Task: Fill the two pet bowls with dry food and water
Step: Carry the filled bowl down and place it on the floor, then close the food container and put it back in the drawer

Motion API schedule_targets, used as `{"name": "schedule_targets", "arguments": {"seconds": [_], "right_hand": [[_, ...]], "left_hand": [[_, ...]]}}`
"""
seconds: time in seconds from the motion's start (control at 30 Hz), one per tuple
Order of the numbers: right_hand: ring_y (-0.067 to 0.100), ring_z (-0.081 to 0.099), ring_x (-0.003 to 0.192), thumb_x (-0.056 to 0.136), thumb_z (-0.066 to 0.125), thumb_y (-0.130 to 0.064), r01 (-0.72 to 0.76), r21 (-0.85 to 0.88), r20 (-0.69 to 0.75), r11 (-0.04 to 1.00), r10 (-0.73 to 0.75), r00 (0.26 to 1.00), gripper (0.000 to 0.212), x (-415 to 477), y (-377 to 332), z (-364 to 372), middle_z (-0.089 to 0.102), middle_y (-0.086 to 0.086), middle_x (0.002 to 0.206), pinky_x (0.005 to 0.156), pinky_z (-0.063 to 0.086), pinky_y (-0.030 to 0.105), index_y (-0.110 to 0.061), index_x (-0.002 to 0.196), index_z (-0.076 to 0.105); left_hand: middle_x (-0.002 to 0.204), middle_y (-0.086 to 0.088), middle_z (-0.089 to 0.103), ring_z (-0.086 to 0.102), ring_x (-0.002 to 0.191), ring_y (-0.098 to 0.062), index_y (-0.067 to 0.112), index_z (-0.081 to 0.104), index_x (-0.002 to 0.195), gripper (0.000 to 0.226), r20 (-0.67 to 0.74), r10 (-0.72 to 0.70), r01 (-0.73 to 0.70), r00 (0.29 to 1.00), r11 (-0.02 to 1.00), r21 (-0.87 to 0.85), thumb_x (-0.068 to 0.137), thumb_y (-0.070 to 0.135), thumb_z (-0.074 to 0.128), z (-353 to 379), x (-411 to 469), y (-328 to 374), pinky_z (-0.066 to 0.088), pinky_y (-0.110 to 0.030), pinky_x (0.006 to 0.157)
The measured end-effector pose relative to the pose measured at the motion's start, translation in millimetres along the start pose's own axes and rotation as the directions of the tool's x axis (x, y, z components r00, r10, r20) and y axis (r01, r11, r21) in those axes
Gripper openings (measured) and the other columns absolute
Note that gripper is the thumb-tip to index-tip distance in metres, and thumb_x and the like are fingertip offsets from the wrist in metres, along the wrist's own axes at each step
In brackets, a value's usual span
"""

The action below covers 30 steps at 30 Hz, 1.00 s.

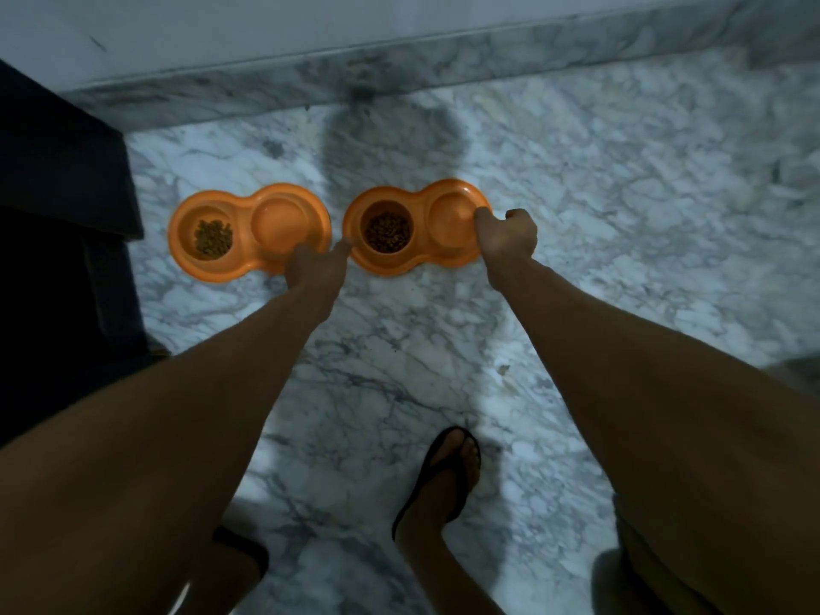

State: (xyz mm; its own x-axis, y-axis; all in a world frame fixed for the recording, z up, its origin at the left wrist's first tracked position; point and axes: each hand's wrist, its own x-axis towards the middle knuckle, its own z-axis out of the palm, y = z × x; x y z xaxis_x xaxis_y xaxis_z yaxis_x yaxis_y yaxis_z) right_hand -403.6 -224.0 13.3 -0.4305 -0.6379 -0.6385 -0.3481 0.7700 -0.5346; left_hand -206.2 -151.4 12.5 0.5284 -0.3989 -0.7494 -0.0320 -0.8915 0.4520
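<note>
pet bowls, two orange twin-cup dishes, lie side by side on the marble floor (621,224) near the wall. the left pet bowl (243,224) has kibble (214,236) in its left cup. the right pet bowl (421,224), also with kibble in its left cup, is held by both hands: left hand (315,265) with its thumb on the left rim, right hand (510,235) curled round the right rim. i cannot tell whether the right cups hold water.
</note>
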Motion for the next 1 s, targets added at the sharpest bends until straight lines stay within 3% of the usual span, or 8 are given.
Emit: {"name": "schedule_targets", "arguments": {"seconds": [0.1, 0.23, 0.33, 0.5, 0.67, 0.77, 0.9, 1.0], "right_hand": [[0.029, 0.051, 0.124, 0.087, 0.059, -0.036, 0.000, 0.020, 0.034, 1.000, -0.001, 0.999, 0.063, -63, -41, -27, 0.047, 0.012, 0.142, 0.092, 0.046, 0.033, -0.005, 0.140, 0.044], [0.021, 0.055, 0.098, 0.091, 0.056, -0.033, -0.016, 0.035, 0.105, 0.999, 0.012, 0.994, 0.053, -153, -96, -70, 0.054, 0.011, 0.128, 0.073, 0.043, 0.029, -0.004, 0.135, 0.049], [0.013, 0.047, 0.083, 0.095, 0.054, -0.030, 0.011, 0.036, 0.151, 0.999, -0.016, 0.988, 0.048, -224, -136, -109, 0.055, 0.011, 0.119, 0.069, 0.042, 0.028, 0.000, 0.132, 0.051], [0.024, 0.052, 0.115, 0.091, 0.054, -0.039, 0.099, 0.003, 0.184, 0.995, -0.098, 0.978, 0.058, -342, -185, -159, 0.049, 0.010, 0.140, 0.082, 0.041, 0.034, -0.008, 0.140, 0.046], [0.030, 0.052, 0.121, 0.088, 0.056, -0.039, 0.183, 0.029, 0.237, 0.983, -0.184, 0.954, 0.058, -447, -222, -175, 0.050, 0.012, 0.138, 0.100, 0.046, 0.042, -0.010, 0.137, 0.047], [0.030, 0.054, 0.118, 0.088, 0.058, -0.036, 0.231, 0.053, 0.250, 0.972, -0.237, 0.939, 0.052, -501, -235, -166, 0.052, 0.011, 0.134, 0.095, 0.047, 0.037, -0.009, 0.132, 0.051], [0.027, 0.052, 0.092, 0.085, 0.060, -0.032, 0.369, 0.111, 0.247, 0.923, -0.385, 0.889, 0.024, -593, -250, -141, 0.055, 0.008, 0.100, 0.079, 0.042, 0.033, -0.011, 0.096, 0.055], [0.026, 0.054, 0.097, 0.080, 0.059, -0.038, 0.424, 0.114, 0.281, 0.898, -0.438, 0.854, 0.029, -666, -256, -114, 0.057, 0.008, 0.105, 0.086, 0.046, 0.037, -0.017, 0.098, 0.054]], "left_hand": [[0.148, -0.017, 0.042, 0.043, 0.133, -0.033, 0.000, 0.035, 0.148, 0.081, -0.018, 0.031, -0.031, 0.999, 0.999, 0.014, 0.089, 0.049, 0.064, -41, -58, 27, 0.041, -0.036, 0.095], [0.105, -0.016, 0.061, 0.059, 0.105, -0.028, -0.003, 0.061, 0.110, 0.048, -0.080, 0.097, -0.099, 0.992, 0.995, -0.023, 0.090, 0.040, 0.066, -103, -154, 70, 0.036, -0.029, 0.073], [0.128, -0.019, 0.060, 0.055, 0.121, -0.032, 0.001, 0.056, 0.129, 0.056, -0.074, 0.100, -0.103, 0.992, 0.994, -0.031, 0.091, 0.041, 0.063, -157, -227, 98, 0.042, -0.033, 0.085], [0.128, -0.015, 0.059, 0.054, 0.120, -0.033, 0.002, 0.055, 0.130, 0.064, -0.135, 0.117, -0.125, 0.984, 0.991, -0.053, 0.088, 0.049, 0.061, -248, -320, 118, 0.039, -0.031, 0.085], [0.135, -0.019, 0.057, 0.052, 0.124, -0.036, -0.004, 0.053, 0.131, 0.072, -0.223, 0.133, -0.160, 0.966, 0.981, -0.111, 0.086, 0.052, 0.061, -344, -392, 118, 0.041, -0.038, 0.101], [0.138, -0.020, 0.055, 0.053, 0.125, -0.035, -0.004, 0.052, 0.134, 0.081, -0.231, 0.146, -0.189, 0.962, 0.967, -0.173, 0.084, 0.059, 0.058, -393, -418, 109, 0.044, -0.040, 0.102], [0.123, -0.020, 0.063, 0.060, 0.114, -0.035, 0.001, 0.061, 0.120, 0.073, -0.298, 0.199, -0.274, 0.934, 0.932, -0.237, 0.079, 0.061, 0.059, -472, -445, 84, 0.049, -0.040, 0.092], [0.126, -0.020, 0.062, 0.058, 0.119, -0.036, 0.002, 0.059, 0.123, 0.072, -0.346, 0.201, -0.317, 0.916, 0.892, -0.323, 0.079, 0.058, 0.064, -539, -463, 57, 0.048, -0.042, 0.097]]}}
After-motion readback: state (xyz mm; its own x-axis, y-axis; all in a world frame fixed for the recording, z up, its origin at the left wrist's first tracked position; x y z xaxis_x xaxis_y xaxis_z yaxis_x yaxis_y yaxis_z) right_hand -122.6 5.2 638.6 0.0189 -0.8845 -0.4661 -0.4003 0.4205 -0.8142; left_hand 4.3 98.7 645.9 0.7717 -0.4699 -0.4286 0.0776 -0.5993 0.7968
